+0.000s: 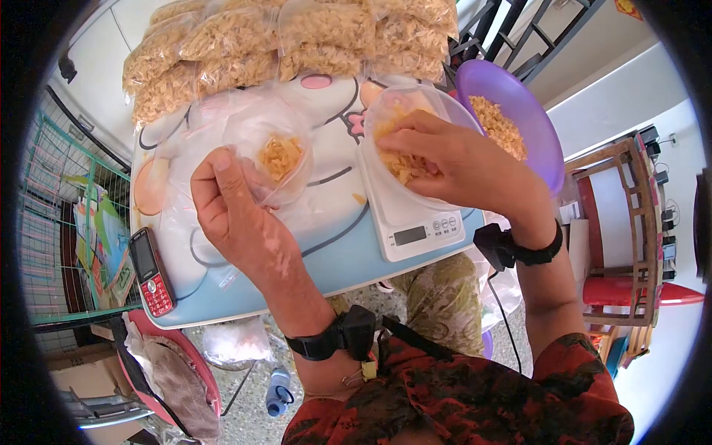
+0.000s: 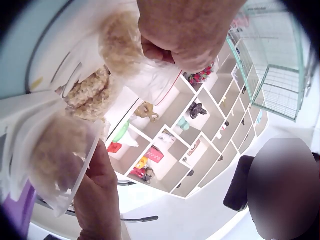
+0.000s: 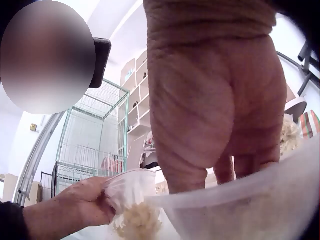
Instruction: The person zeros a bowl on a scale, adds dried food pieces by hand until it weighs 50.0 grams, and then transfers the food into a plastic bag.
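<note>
My left hand [image 1: 239,204] pinches the edge of a clear plastic zip bag [image 1: 302,178] between thumb and fingers. A small heap of pale yellow dried flakes [image 1: 279,157] lies inside it; the bag's red zip line shows in the left wrist view. To the right, a translucent plastic tub [image 1: 458,111] stands on a white kitchen scale [image 1: 437,241]. My right hand [image 1: 460,152] reaches down into this tub, its fingers curled among more of the flakes [image 1: 400,167]. In the right wrist view the tub wall [image 3: 260,200] hides those fingertips.
Filled bags of flakes [image 1: 289,41] are stacked along the table's far side. A purple basin [image 1: 545,141] with more flakes stands beyond the tub on the right. A red and black keypad phone [image 1: 152,274] lies at the left table edge. A wire cage [image 1: 63,200] stands left.
</note>
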Demonstrator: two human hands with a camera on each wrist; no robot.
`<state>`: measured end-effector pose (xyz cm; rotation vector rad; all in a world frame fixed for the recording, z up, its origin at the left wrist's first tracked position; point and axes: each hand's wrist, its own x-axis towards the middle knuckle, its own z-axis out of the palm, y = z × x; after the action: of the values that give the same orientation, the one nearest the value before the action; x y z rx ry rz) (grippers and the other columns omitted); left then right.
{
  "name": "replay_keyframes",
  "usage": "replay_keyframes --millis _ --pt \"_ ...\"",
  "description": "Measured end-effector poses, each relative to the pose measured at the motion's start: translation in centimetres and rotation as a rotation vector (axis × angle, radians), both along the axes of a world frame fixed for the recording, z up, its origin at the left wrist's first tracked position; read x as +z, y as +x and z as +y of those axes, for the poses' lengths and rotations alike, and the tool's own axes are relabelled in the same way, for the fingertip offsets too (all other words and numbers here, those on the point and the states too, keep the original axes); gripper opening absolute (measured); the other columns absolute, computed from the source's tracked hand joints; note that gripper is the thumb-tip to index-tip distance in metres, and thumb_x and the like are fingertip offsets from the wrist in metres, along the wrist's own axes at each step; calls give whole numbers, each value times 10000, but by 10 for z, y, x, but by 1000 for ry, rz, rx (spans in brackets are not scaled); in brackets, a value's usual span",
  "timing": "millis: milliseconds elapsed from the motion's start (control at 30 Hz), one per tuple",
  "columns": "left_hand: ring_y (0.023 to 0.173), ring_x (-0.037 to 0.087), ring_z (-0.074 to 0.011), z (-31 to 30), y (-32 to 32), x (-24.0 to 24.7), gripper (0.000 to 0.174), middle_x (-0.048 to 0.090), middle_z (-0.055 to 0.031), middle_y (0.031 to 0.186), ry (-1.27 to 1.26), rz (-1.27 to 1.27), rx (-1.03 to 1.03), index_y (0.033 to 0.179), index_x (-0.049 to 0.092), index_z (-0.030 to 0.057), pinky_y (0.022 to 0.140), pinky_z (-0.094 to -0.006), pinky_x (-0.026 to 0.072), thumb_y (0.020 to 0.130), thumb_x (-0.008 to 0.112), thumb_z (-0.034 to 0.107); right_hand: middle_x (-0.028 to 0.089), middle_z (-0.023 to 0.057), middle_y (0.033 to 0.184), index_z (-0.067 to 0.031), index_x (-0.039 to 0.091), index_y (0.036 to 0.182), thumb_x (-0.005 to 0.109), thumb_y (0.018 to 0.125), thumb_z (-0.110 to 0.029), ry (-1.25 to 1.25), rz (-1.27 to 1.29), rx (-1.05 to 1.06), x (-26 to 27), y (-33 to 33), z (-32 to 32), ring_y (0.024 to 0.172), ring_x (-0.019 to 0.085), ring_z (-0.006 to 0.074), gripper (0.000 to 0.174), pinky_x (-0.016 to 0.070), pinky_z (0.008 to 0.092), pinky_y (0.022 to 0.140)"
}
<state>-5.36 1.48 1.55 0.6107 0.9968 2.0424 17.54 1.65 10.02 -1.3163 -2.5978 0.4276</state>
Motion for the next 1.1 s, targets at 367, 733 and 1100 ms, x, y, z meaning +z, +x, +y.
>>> replay_keyframes --millis 367,733,1100 --pt "615 482 -57 4 -1 -1 202 558 0 723 -16 -7 68 1012 612 41 506 -195 364 961 641 235 648 128 925 -44 644 1087 686 805 -121 160 174 -105 -4 6 4 821 646 281 296 525 368 715" --pt "740 503 -35 2 -3 0 216 590 9 851 -31 -22 34 1010 606 18 626 -174 420 975 632 229 641 16 781 -25 645 1085 630 900 -66 -166 558 -452 22 30 -3 665 586 53 190 473 216 590" --pt "738 519 -37 1 -4 0 216 594 10 843 -37 -21 2 1007 611 18 622 -173 432 972 637 229 665 86 1040 -58 606 1204 680 863 -128 3 279 -489 8 38 -5 815 651 168 355 537 294 660"
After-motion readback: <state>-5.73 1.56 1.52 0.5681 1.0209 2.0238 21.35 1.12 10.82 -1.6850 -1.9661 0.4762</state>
